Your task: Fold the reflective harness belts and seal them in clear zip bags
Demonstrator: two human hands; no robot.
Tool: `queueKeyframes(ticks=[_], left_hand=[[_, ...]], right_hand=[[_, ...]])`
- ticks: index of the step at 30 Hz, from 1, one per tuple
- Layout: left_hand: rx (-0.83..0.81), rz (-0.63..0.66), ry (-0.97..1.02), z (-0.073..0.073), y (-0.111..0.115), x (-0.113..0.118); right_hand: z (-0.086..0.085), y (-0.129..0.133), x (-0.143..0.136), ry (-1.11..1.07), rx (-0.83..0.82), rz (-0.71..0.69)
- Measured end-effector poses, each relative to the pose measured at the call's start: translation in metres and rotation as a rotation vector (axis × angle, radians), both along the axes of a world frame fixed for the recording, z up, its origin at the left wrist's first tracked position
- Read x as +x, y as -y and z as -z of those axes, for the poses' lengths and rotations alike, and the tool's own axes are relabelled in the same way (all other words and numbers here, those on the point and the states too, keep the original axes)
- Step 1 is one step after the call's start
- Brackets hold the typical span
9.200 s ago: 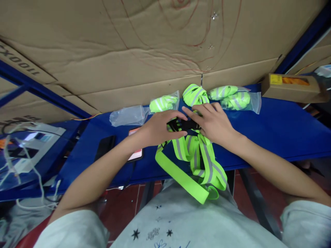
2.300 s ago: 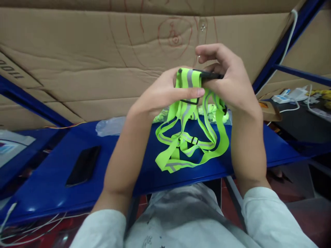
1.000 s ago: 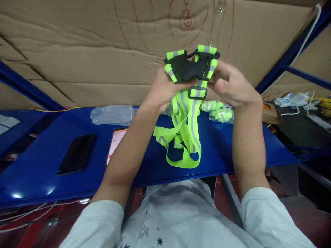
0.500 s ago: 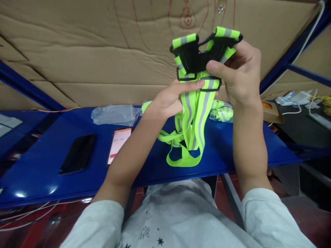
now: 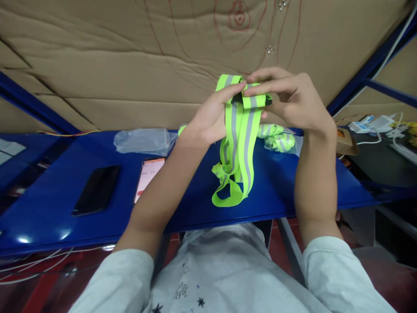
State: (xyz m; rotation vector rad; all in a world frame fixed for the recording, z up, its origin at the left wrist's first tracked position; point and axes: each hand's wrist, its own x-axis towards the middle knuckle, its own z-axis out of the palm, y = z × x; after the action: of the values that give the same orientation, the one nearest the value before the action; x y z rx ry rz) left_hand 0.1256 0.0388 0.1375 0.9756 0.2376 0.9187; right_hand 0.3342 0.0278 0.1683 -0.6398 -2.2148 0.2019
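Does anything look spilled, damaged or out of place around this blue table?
I see nothing spilled. The neon strap dangles in loose loops, without visible damage. The oddest thing is the red drawing on the creased cardboard behind the table: ringed, target-like scribbles.

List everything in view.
reflective strap: one, lime, grey stripe, between hands
bagged straps: at least two, lime, back right
plastic bag: one, transparent, back left
dark slab: one, black, left
lit phone: one, pinkish, left
box: one, brown, right
table: one, blue, centre
cardboard backing: one expanse, brown, behind
frame bars: several, blue, sides
cables: several, white, lower left
floor: one, red, below
shirt: one, pale, bottom
left hand: one, on strap
right hand: one, on strap
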Motion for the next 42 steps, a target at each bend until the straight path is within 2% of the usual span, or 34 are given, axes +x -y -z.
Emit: queueKeyframes(ticks=[2,4,6,9,11,15,17,23,26,30,33,35,37,39,42], left_hand=[[0.028,-0.045,-0.013,0.002,-0.005,0.001],[0.062,-0.153,-0.016,0.006,-0.008,0.001],[0.107,-0.255,-0.008,0.009,-0.007,0.001],[0.186,-0.291,0.009,0.012,-0.005,0.002],[0.198,-0.259,0.038,0.013,-0.006,0.001],[0.143,0.070,0.043,0.009,-0.005,-0.002],[0.129,0.165,0.050,0.003,-0.001,-0.003],[0.060,0.155,0.154,-0.016,0.021,-0.003],[0.045,0.102,0.183,-0.015,0.019,-0.003],[0.055,0.139,0.057,-0.006,0.015,-0.002],[0.095,0.159,-0.022,-0.004,0.020,0.000],[0.174,0.101,-0.064,-0.005,0.025,0.000],[0.255,-0.015,-0.089,-0.006,0.027,-0.004],[0.307,-0.110,-0.080,-0.006,0.026,-0.009],[0.326,-0.162,-0.045,-0.004,0.019,-0.015]], right_hand=[[0.003,-0.007,0.006,-0.020,-0.138,-0.080],[0.007,-0.014,0.008,-0.127,-0.246,-0.106],[0.012,-0.019,0.004,-0.202,-0.301,-0.064],[0.019,-0.023,-0.011,-0.238,-0.316,0.043],[0.022,-0.025,-0.019,-0.299,-0.299,0.077],[0.022,-0.024,-0.023,-0.429,-0.221,0.100],[0.018,-0.019,-0.023,-0.459,-0.123,0.132],[0.008,0.005,-0.030,-0.371,0.228,0.322],[0.004,0.012,-0.031,-0.327,0.271,0.292],[0.000,0.011,-0.012,-0.163,0.055,0.108],[0.004,0.001,0.012,-0.244,-0.185,-0.032],[0.009,-0.006,0.025,-0.337,-0.350,-0.128],[0.013,-0.010,0.030,-0.366,-0.478,-0.168],[0.011,-0.007,0.024,-0.364,-0.490,-0.153],[0.003,0.008,0.002,-0.320,-0.323,-0.040]])
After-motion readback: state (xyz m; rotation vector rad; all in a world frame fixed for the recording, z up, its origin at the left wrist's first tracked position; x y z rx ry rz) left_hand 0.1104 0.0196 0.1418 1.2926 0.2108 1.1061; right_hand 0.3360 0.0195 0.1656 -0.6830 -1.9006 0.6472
